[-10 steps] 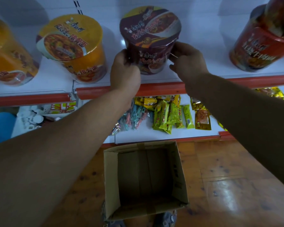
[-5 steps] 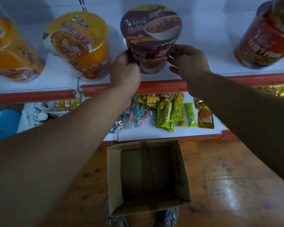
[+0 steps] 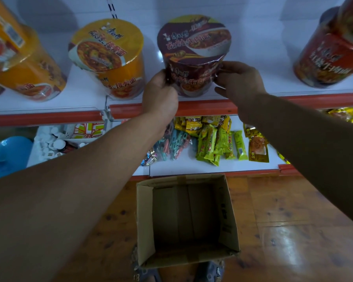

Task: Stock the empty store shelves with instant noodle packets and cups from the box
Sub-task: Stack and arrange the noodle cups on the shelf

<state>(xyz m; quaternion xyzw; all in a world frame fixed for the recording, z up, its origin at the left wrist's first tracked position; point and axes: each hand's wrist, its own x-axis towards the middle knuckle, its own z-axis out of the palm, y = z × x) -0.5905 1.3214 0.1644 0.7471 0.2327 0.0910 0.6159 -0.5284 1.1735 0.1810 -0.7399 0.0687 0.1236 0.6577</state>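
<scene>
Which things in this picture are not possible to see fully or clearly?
Head view, orange cup at far left: cut by the left edge.
Head view, red cup: cut by the right edge.
Head view, left hand and right hand: some fingers hidden behind the purple cup.

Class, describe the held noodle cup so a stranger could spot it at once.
Find the upper white, red-edged shelf. Above the cardboard box, the left hand and right hand hold one noodle cup. It alone is dark purple; its neighbours are orange or red.
</scene>
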